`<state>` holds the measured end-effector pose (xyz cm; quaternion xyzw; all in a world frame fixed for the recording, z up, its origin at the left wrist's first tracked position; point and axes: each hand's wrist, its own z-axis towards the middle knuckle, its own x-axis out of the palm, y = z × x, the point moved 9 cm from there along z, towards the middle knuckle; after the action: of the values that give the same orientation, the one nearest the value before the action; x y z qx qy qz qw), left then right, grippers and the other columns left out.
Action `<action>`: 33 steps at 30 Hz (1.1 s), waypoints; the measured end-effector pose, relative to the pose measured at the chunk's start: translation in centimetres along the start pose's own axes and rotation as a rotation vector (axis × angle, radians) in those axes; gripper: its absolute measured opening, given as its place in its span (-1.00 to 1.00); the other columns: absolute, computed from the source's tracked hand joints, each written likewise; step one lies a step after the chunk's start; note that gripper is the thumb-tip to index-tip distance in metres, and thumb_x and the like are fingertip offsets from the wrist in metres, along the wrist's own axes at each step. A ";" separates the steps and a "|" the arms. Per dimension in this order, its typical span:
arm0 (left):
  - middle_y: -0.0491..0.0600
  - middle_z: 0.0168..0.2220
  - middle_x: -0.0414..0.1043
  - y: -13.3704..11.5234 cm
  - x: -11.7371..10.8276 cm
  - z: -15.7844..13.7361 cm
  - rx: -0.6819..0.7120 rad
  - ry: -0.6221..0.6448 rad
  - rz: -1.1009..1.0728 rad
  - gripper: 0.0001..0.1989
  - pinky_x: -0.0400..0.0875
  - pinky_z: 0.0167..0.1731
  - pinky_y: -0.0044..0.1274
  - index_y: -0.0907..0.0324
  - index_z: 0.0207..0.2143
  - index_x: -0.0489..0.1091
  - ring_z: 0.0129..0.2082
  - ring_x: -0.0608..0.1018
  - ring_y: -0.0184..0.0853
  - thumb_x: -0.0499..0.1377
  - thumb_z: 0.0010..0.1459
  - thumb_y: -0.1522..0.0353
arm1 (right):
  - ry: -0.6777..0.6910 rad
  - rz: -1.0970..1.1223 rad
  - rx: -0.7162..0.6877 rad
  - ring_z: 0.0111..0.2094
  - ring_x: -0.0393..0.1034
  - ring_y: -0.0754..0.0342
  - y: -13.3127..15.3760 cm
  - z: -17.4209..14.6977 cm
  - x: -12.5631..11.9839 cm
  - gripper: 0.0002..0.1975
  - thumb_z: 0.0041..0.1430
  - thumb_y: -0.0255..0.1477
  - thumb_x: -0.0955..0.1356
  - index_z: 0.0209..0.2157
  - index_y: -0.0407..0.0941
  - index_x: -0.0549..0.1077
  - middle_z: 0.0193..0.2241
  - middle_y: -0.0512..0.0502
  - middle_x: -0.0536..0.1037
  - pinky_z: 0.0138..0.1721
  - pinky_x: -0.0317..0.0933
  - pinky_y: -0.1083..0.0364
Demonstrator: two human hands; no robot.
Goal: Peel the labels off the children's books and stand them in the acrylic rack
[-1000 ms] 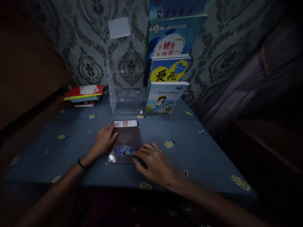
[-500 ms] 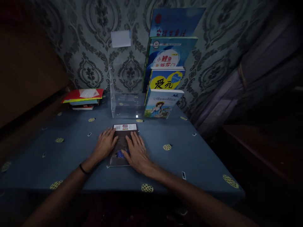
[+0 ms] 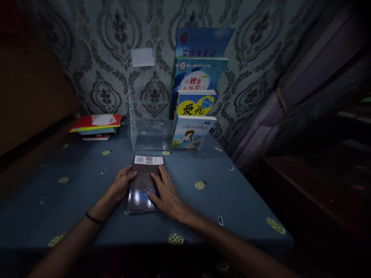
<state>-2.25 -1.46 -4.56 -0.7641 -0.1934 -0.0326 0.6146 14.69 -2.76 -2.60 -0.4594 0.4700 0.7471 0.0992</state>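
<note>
Book [image 3: 139, 184]: 1, dark-covered, lying between the 2 hands at the near part of the table [image 3: 232, 208], label [image 3: 148, 160] at the end beyond the fingers. The cover throws a bright glare near the right thumb, so likely glossy and somewhat slippery under dry fingertips. Judged light and thin; the boards should flex a little but not crush. Corners and cover edges are probably the weak spots.

Grip: left hand [image 3: 120, 184] at the left long edge, thumb over the cover, other fingers partly hidden; cannot tell if they pinch from below. Right hand [image 3: 168, 197] loosely spread on the right half, fingertips on the cover, closed around nothing. Best hold, I judge: both long edges near mid-length, thumbs on top, so cover and pages stay together.

Beyond the grip: clear rack [image 3: 152, 144]. Ahead and to the right of the hands: 4 upright books [image 3: 194, 104], stepped in height. Ahead and left of the left hand: stack [image 3: 98, 125], red on top.
</note>
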 end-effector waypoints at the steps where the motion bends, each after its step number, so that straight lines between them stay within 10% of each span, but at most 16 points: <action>1: 0.10 -0.30 0.64 0.0 0.5 -0.3 -0.021 0.018 -0.032 -0.72 0.54 -0.38 -0.55 0.30 -0.19 0.47 -0.40 0.65 -0.29 0.32 -0.02 0.51 | -0.003 0.040 0.004 0.48 -0.39 -0.25 -0.3 0.0 -0.1 -0.30 0.31 -0.20 0.34 0.36 -0.24 0.16 0.47 -0.45 -0.26 0.41 -0.16 -0.29; 6: -0.05 -0.37 0.62 -0.7 0.3 -0.1 -0.034 -0.033 -0.102 -0.78 0.56 -0.35 -0.62 0.26 -0.25 0.46 -0.44 0.63 -0.41 0.26 0.02 0.61 | -0.104 0.271 0.054 0.49 -0.35 -0.22 -2.6 -0.4 -1.4 -0.02 0.18 -0.13 0.42 0.43 -0.19 -0.09 0.47 -0.44 -0.26 0.42 -0.19 -0.28; 12: -0.08 -0.42 0.61 -2.4 -0.1 0.5 -0.003 -0.046 -0.160 -0.77 0.59 -0.35 -0.61 0.28 -0.23 0.46 -0.48 0.62 -0.43 0.20 0.06 0.66 | 0.018 0.878 0.198 -0.01 0.50 -0.06 -5.0 -1.4 -0.7 0.11 0.09 -0.26 0.47 0.45 -0.11 -0.28 0.07 -0.25 0.48 0.03 0.43 -0.12; 19: 0.00 -0.33 0.64 -3.1 0.8 0.4 0.018 -0.027 -0.148 -0.78 0.61 -0.19 -0.54 0.30 -0.24 0.50 -0.36 0.66 -0.38 0.16 0.12 0.67 | 0.155 1.147 0.248 -0.21 0.52 0.07 -3.7 -1.6 -1.6 -0.20 -0.01 -0.37 0.52 0.26 -0.14 0.26 -0.12 -0.11 0.60 -0.18 0.45 0.07; 33: -0.04 -0.18 0.65 -7.7 4.4 -0.5 0.271 0.208 -0.125 -0.57 0.61 -0.05 -0.46 0.13 -0.08 0.47 -0.11 0.67 -0.23 0.45 -0.02 0.42 | 0.176 1.082 0.120 -0.37 0.53 0.13 -4.6 -0.4 -3.5 -0.66 0.06 -0.25 0.53 -0.21 -0.14 0.49 -0.34 -0.02 0.58 -0.37 0.41 0.15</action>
<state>-0.67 0.45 3.95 -0.6533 -0.1785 -0.1235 0.7253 19.54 0.43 -2.77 -0.2065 0.6874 0.6222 -0.3124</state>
